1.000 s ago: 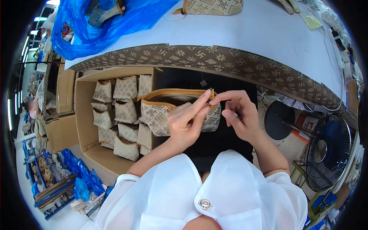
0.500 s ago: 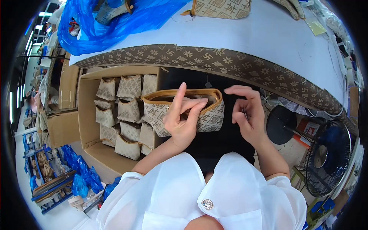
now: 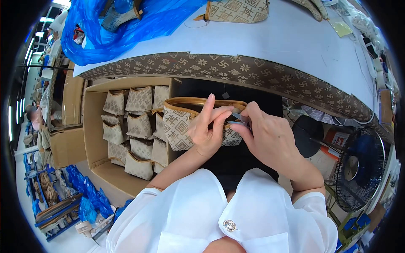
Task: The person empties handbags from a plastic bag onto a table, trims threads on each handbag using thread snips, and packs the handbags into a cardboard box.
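Observation:
A patterned beige zip pouch (image 3: 176, 125) with a tan zipper edge sits in front of me, its mouth gaping upward. My left hand (image 3: 206, 128) reaches over its front wall; thumb and fingertips pinch at the opening, and the index finger points up. Across from it, my right hand (image 3: 270, 137) holds small metal thread snips (image 3: 237, 122), whose blades lie at the right end of the pouch's mouth, close to my left fingertips. My hands cover part of the pouch's front and the snips' handles. Whether a thread lies between the blades is too small to tell.
A cardboard box (image 3: 95, 139) with several similar pouches stands at left. Beyond my hands runs the white worktable (image 3: 291, 40) with a patterned front edge, bearing another pouch (image 3: 238, 10) and blue plastic (image 3: 168, 21). A black fan (image 3: 358, 168) stands at right.
My right hand has moved left to the pouch's opening, bringing the snips' blades into view. My left hand and the pouch have shifted slightly right.

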A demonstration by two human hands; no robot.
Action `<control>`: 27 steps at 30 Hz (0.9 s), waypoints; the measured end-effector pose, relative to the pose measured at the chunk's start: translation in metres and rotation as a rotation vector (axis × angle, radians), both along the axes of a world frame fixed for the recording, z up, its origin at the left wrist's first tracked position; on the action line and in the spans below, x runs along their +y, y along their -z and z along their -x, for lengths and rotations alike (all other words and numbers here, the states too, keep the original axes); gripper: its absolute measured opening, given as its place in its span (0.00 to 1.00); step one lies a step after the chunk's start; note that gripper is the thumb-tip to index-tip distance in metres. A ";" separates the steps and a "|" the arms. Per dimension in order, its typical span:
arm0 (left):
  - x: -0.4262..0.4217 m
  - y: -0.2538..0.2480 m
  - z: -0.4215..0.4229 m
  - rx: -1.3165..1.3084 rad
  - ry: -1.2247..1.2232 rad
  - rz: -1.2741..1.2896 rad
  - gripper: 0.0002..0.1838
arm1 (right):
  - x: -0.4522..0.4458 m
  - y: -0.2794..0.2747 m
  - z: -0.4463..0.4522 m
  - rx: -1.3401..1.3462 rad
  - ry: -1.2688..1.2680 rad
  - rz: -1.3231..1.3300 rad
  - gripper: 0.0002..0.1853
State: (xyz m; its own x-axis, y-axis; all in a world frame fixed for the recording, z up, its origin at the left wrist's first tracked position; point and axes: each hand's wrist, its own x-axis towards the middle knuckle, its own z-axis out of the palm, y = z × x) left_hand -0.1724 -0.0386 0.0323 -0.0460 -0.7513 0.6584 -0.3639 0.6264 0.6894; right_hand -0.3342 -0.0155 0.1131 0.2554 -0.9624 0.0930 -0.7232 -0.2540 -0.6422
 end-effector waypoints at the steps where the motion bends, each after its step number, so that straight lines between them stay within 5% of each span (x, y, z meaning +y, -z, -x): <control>1: 0.000 0.000 0.000 0.002 0.001 -0.001 0.28 | 0.000 -0.001 -0.001 0.001 0.005 -0.024 0.15; 6: 0.001 -0.001 -0.002 0.022 -0.011 -0.011 0.27 | -0.009 0.003 0.000 0.054 -0.051 -0.027 0.13; 10: 0.002 -0.003 -0.006 0.169 0.003 -0.157 0.27 | -0.018 0.016 0.019 -0.300 0.013 -0.251 0.16; 14: 0.001 -0.007 -0.018 0.337 0.117 -0.367 0.29 | -0.027 0.047 0.029 -0.605 -0.047 -0.361 0.33; 16: -0.016 -0.012 -0.030 -0.057 0.194 0.102 0.33 | -0.022 0.071 0.011 -0.807 -0.022 -0.330 0.37; 19: -0.007 -0.047 -0.059 -0.080 -0.003 0.083 0.40 | -0.016 0.102 0.012 -0.972 0.181 -0.299 0.34; 22: -0.012 -0.051 -0.110 -0.034 -0.192 -0.322 0.48 | -0.011 0.121 0.021 -0.908 0.224 -0.223 0.31; 24: -0.010 -0.015 -0.142 -0.149 0.084 -0.412 0.46 | -0.014 0.120 0.027 -0.894 0.232 -0.250 0.27; 26: 0.012 -0.001 -0.148 0.045 0.208 -0.865 0.33 | -0.025 0.114 0.022 -0.919 0.181 -0.239 0.25; 27: 0.025 0.014 -0.148 0.179 0.098 -0.766 0.26 | -0.029 0.109 0.017 -0.954 0.157 -0.227 0.24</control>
State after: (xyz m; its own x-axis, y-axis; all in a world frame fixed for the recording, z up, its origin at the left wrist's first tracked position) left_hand -0.0247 -0.0132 0.0180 -0.0774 -0.9963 -0.0365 -0.1741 -0.0226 0.9845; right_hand -0.3509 -0.0440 0.0043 0.0381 -0.9993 0.0023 0.1065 0.0017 -0.9943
